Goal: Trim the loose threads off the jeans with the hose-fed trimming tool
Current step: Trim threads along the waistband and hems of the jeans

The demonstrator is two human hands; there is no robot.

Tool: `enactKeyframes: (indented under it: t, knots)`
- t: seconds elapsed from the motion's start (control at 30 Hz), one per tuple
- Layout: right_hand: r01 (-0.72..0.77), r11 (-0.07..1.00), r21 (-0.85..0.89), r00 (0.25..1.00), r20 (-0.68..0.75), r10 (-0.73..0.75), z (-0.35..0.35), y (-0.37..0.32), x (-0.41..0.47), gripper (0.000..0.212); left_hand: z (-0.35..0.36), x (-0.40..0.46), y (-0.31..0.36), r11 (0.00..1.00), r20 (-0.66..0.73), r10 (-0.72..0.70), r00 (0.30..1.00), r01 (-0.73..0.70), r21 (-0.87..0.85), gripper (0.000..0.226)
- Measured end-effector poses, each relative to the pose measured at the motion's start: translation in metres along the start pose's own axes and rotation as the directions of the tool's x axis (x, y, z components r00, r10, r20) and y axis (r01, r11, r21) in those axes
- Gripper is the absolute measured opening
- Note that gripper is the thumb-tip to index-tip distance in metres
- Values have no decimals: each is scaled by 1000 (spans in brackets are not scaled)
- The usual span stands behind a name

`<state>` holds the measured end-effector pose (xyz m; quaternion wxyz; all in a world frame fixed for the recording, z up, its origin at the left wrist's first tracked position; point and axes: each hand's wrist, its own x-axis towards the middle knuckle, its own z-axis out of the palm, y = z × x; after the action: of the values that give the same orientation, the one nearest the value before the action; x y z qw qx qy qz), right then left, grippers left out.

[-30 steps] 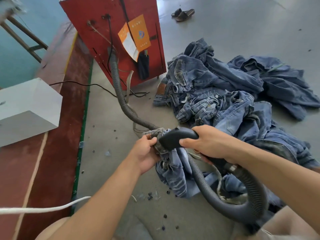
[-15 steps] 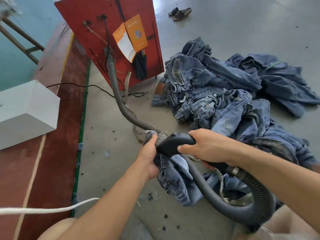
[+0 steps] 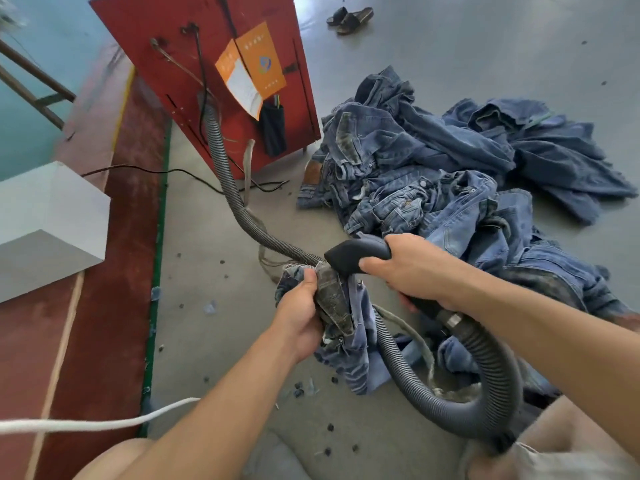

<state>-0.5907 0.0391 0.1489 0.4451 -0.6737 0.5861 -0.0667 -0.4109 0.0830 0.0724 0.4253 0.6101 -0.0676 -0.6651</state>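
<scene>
My left hand [image 3: 300,311] grips a bunched part of a pair of blue jeans [image 3: 349,341] that hangs down toward the floor. My right hand [image 3: 412,268] holds the black trimming tool [image 3: 356,254] by its handle, the tool's nose pointing left and touching the top of the bunched denim just above my left thumb. A grey ribbed hose [image 3: 485,375] loops from the tool's rear down past my right knee and back up to a red machine cabinet [image 3: 207,64].
A pile of blue jeans [image 3: 450,174] lies on the grey floor to the right. A grey box [image 3: 48,223] sits on the red strip at left. A black cable [image 3: 156,173] and a white cord [image 3: 86,424] cross the floor. Sandals [image 3: 349,15] lie far back.
The tool's nose has lifted slightly and slid over the top of the denim. My left hand shifted its hold lower on the fabric, exposing a dark inner patch of the jeans.
</scene>
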Motion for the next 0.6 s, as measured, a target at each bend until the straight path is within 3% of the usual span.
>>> enactKeyframes:
  t: [0.1, 0.27, 0.47, 0.6]
  knots:
    - [-72, 982, 173, 997, 44, 65, -15, 8, 5, 40, -5, 1, 5, 994, 21, 9, 1000, -6, -107, 61]
    - [-106, 975, 194, 968, 244, 57, -12, 9, -3, 37, 0, -1, 12, 987, 17, 5, 1000, -3, -164, 62]
    - [-143, 937, 319, 990, 36, 139, -10, 16, 21, 35, 1, 4, 3, 1000, 64, 6, 998, -4, -27, 71]
    - [-146, 932, 331, 988, 2, 154, -29, 25, 20, 38, -7, 3, 14, 992, 116, 27, 993, -42, 121, 78]
